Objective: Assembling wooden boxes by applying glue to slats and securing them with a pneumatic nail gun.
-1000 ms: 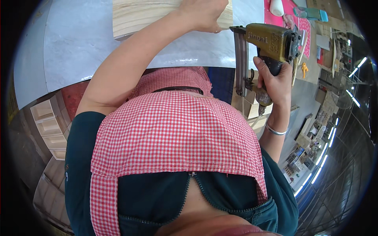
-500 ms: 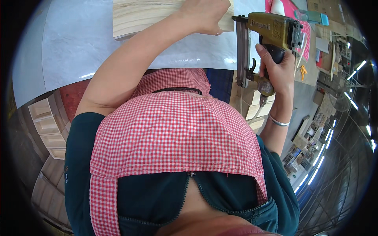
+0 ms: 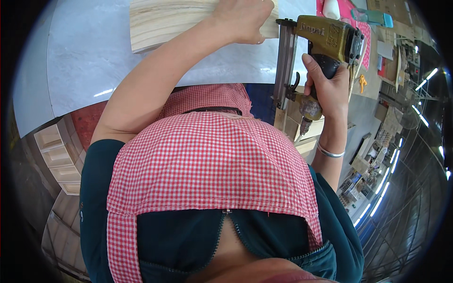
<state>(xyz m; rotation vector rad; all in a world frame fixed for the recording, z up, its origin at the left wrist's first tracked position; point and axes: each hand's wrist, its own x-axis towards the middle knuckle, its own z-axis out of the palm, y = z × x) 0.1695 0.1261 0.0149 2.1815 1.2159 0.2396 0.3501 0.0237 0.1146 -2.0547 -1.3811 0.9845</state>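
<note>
My left hand (image 3: 243, 19) presses flat on a pale wooden board (image 3: 170, 21) that lies on a grey-white table top (image 3: 89, 56) at the top of the view. My right hand (image 3: 325, 87) grips the dark handle of a brass-coloured nail gun (image 3: 328, 37). The gun's nose and long magazine (image 3: 284, 61) sit right against the board's right end, beside my left hand. A silver bangle (image 3: 329, 152) circles my right wrist. A red-and-white checked apron (image 3: 207, 165) over a dark teal top fills the middle of the view.
Stacked pale wooden drawer-like pieces (image 3: 59, 155) stand at the lower left beside the table. A red mat with a white bottle (image 3: 331, 8) and a teal object (image 3: 375, 18) lies at the top right. Cluttered benches and more wood pieces (image 3: 373, 155) line the right side.
My right hand has brought the nail gun up and left, closer to the board's right end. My left hand stays pressed on the board.
</note>
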